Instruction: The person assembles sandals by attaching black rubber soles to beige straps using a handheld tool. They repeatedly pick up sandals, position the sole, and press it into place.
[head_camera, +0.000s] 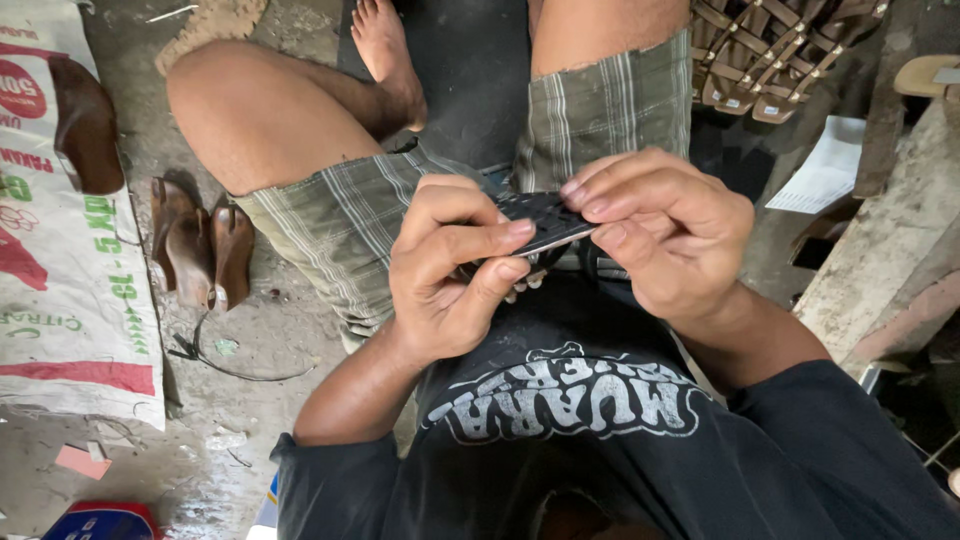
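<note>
Black and flat, a woven strap piece (545, 222) sits pinched between both hands, just above the person's lap. The left hand (450, 270) grips its near end, with the thumb under and the fingers curled over the top. The right hand (665, 235) holds the other end, with flat fingers pressed on the upper face. Both hands are closed on the piece, so neither is loose.

To do this well, I think the fingers should press close together, so the thin piece stays flat and does not bend or slip. Small, slow pushes look better than big ones.

Under the hands are plaid shorts (350, 215) and crossed bare legs. On the dirty floor (215, 470) to the left lie brown leather shoe pieces (200, 250) beside a printed sack (60, 250). Far off at the top is a stack of brown strappy sandals (770, 50).
</note>
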